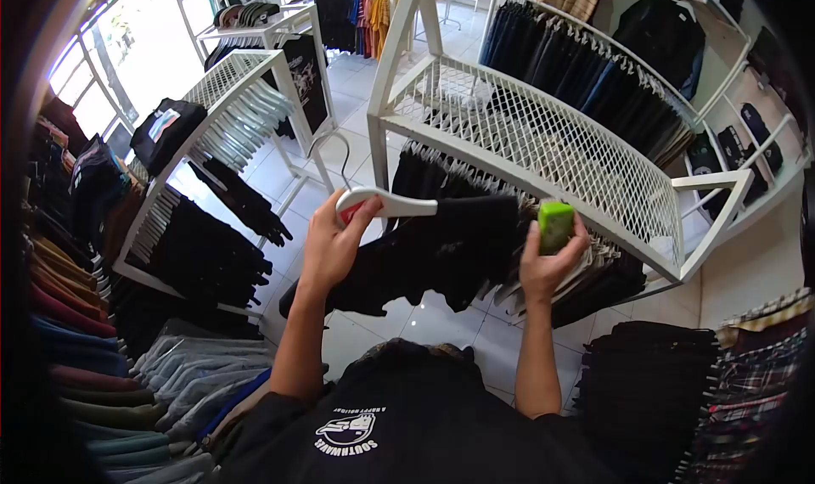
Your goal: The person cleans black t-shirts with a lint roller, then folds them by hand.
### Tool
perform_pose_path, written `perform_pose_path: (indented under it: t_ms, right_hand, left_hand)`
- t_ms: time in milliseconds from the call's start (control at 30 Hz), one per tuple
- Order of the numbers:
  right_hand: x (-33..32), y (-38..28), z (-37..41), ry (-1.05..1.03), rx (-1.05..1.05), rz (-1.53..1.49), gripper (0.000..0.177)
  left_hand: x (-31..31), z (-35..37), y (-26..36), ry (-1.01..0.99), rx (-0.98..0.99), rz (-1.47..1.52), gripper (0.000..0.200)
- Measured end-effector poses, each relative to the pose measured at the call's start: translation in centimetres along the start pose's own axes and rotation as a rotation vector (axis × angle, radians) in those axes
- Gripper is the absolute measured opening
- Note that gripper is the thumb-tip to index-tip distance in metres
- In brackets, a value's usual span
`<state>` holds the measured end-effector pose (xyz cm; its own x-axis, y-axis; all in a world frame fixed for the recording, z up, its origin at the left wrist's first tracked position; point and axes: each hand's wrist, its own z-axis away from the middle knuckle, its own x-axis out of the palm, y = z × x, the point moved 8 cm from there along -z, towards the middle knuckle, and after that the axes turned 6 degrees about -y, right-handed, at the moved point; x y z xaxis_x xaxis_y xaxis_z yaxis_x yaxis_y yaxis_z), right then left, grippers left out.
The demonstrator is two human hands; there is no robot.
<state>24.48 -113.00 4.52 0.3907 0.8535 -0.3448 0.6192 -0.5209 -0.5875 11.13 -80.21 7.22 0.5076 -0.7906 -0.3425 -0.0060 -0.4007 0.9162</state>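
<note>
White metal mesh rack (pixel 543 127), glossy floor tiles (pixel 492 340)

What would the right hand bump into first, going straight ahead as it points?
The right hand, holding a green object, would probably meet the white rack's front rail first; depth is unclear, so it might be the clothes hanging below.

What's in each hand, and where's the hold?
Left hand: white hanger, held at its broad middle.
Right hand: small green object, held by its sides; can't tell what it is.

black shirt (pixel 399 424) | "A HAPPY HOLIDAY" | "SOUTHWAV…", ending unclear
</note>
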Motion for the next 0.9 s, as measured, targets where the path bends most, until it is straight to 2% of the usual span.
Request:
perform_pose_path:
  t_ms: [67, 100, 133, 167, 200, 267, 300, 367, 433, 533, 567, 633, 700, 767, 833, 900]
  right_hand:
    - [2.7, -3.4, 1.1, -0.029, -0.119, -0.039, 0.062]
    - [4.7, -5.5, 2.2, -0.05, -0.256, -0.042, 0.062]
    - [7.2, -5.9, 4.5, -0.075, -0.294, -0.14, 0.061]
    - [10.1, -6.8, 7.1, -0.182, -0.368, -0.186, 0.06]
    - [13.9, -7.3, 10.6, -0.353, -0.429, -0.179, 0.061]
    - [19.1, -9.4, 17.2, -0.929, -0.537, -0.318, 0.065]
    - [18.4, -10.1, 17.9, -0.928, -0.537, -0.325, 0.065]
    - [15.3, -12.3, 15.9, -0.717, -0.479, -0.47, 0.07]
    - [12.1, -12.7, 11.8, -0.459, -0.487, -0.44, 0.076]
    - [9.3, -11.1, 5.4, -0.074, -0.604, -0.226, 0.068]
    - [9.4, -9.0, 3.3, -0.04, -0.548, -0.115, 0.063]
    - [9.9, -3.5, 0.2, 0.047, -0.214, 0.025, 0.06]
    - [9.4, 0.8, -0.9, 0.032, 0.072, -0.037, 0.057]
    - [7.8, -1.0, -0.5, 0.052, -0.011, -0.006, 0.06]
    - [7.3, -5.6, 1.2, -0.042, -0.098, -0.189, 0.067]
    - [7.9, -10.6, 3.3, -0.159, -0.288, -0.258, 0.07]
  left_hand:
    - [-0.3, -0.6, 0.4, -0.033, -0.035, 0.05, 0.041]
    - [-0.4, -0.8, 0.8, -0.042, -0.048, 0.079, 0.041]
    - [-0.7, -1.2, 1.2, -0.034, -0.045, 0.076, 0.041]
    - [-0.8, -1.4, 1.5, -0.037, -0.047, 0.108, 0.041]
    - [-1.0, -1.4, 1.6, -0.038, -0.05, 0.142, 0.041]
    - [-2.0, -1.6, 1.7, 0.001, -0.039, 0.124, 0.041]
    - [-2.6, -1.6, 1.8, 0.027, -0.027, 0.105, 0.041]
    - [-3.6, -1.4, 1.9, 0.059, -0.008, 0.109, 0.043]
    - [-4.5, -0.8, 0.6, 0.087, -0.005, 0.113, 0.043]
    - [-4.6, 0.2, 0.5, 0.054, -0.035, 0.121, 0.043]
    - [-4.6, 0.6, 0.5, 0.039, -0.047, 0.121, 0.043]
    - [-5.8, 1.2, 0.0, 0.148, -0.04, 0.083, 0.042]
    - [-6.8, 1.9, -1.1, 0.185, -0.046, 0.068, 0.042]
    - [-7.3, 2.3, -1.3, 0.217, -0.026, 0.063, 0.04]
    - [-7.0, 2.7, -1.4, 0.204, -0.029, 0.063, 0.038]
    - [-5.7, 2.7, -1.1, 0.155, -0.016, 0.029, 0.037]
